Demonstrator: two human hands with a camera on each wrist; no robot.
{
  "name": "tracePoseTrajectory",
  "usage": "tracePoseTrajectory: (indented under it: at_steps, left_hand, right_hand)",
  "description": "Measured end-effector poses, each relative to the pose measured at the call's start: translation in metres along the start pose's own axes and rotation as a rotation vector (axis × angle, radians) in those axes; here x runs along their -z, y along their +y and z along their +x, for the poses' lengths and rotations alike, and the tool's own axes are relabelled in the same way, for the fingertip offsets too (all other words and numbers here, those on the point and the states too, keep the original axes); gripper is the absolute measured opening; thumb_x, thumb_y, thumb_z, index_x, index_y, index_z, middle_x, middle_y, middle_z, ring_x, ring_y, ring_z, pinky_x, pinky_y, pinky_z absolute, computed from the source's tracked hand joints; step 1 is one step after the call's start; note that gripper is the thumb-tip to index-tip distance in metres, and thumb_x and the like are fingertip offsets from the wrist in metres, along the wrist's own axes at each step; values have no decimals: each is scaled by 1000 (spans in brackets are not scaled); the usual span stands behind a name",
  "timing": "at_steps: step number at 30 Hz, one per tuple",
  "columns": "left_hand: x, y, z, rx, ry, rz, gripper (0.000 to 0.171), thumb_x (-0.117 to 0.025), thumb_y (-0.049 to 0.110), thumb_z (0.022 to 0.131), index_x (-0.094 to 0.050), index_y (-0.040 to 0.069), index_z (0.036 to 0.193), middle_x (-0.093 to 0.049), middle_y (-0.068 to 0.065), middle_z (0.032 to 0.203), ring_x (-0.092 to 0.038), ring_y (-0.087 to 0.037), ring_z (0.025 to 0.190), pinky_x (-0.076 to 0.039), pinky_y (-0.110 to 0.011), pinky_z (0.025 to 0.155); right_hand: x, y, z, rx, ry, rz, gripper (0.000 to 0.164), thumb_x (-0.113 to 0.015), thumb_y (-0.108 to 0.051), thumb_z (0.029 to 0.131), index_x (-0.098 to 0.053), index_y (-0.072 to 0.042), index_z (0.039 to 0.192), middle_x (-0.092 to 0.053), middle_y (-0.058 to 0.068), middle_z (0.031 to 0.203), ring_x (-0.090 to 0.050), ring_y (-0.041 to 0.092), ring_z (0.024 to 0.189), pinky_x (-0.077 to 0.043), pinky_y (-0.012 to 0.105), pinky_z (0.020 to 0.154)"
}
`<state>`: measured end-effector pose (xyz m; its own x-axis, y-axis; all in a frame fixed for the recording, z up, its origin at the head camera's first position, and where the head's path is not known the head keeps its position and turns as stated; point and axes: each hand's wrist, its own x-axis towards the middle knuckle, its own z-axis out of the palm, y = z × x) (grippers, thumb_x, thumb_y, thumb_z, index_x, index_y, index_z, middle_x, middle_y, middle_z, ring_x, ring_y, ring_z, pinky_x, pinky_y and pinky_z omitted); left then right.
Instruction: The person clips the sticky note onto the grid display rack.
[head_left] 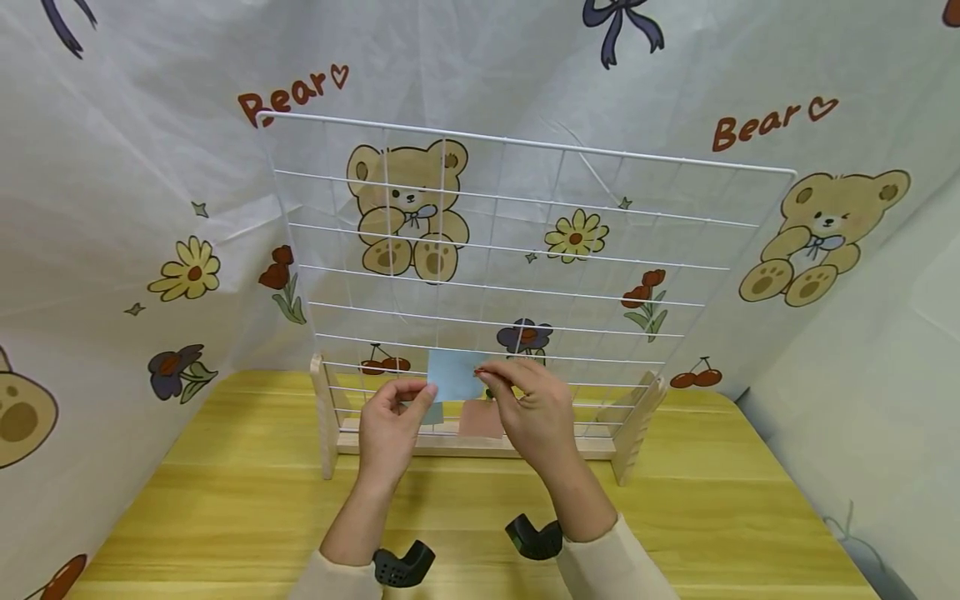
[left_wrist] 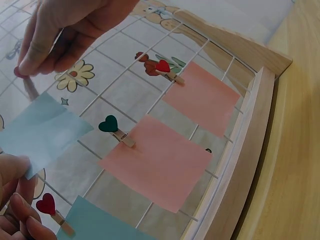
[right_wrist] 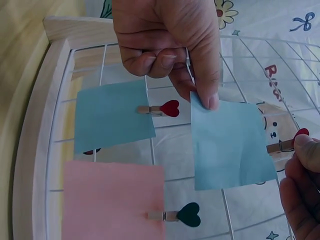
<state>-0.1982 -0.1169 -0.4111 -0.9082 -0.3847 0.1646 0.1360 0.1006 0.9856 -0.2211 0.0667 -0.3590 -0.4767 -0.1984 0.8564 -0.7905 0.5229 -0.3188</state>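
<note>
My left hand (head_left: 393,425) pinches one edge of a light blue paper note (head_left: 453,375) between thumb and fingers, holding it against a white wire grid (head_left: 600,258). With thumb and fingertips, my right hand (head_left: 536,408) pinches a small wooden clothespin (right_wrist: 280,146) that has a red heart on it. The clothespin's tip meets the note's edge in the right wrist view; whether it clamps the paper I cannot tell. Below the held note, another blue note (right_wrist: 112,117) hangs from a red-heart clothespin (right_wrist: 160,109). Beside that, a pink note (left_wrist: 160,162) hangs from a green-heart clothespin (left_wrist: 116,131).
A second pink note (left_wrist: 205,97) with a red-heart clothespin (left_wrist: 169,71) hangs farther along the grid. The grid stands in a wooden base (head_left: 626,429) on a yellow wood-grain table (head_left: 240,517). A cloth printed with bears (head_left: 408,208) hangs behind it.
</note>
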Motion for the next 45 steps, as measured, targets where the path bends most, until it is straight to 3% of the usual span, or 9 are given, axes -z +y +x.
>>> tracePoseTrajectory:
  at_steps: [5,10,22,45]
  left_hand:
    - [0,-1,0,-8,-4,-18,19,-80,28,90,-75,11,99,-70,-5,93,-51,-12,67,-39,-21,57]
    - [0,-1,0,1,-10,-26,19,-80,27,90,-75,11,99,-70,-5,93,-51,-13,67,-39,-21,56]
    - [-1,-2,2,-2,-8,-36,19,-81,27,90,-75,11,99,-70,-4,91,-52,-13,68,-40,-21,57]
    - [0,1,1,6,-7,-23,17,-81,25,90,-75,12,99,-69,0,86,-51,-12,66,-39,-21,56]
  right_hand:
    - [-8,-3,11,-4,4,2,7,-80,-11,87,-81,-9,93,-77,5,87,-69,16,74,-54,25,58]
    - [-13,-5,18,-36,-3,-4,7,-79,-14,89,-82,-9,94,-78,6,89,-72,18,79,-59,30,63]
    - [-14,-8,27,-36,-6,1,8,-78,-12,89,-81,-7,95,-77,7,88,-73,19,80,-61,32,64]
    - [-14,-16,39,-167,-153,-103,6,-77,-14,91,-81,-12,94,-79,3,92,-75,19,86,-62,33,69]
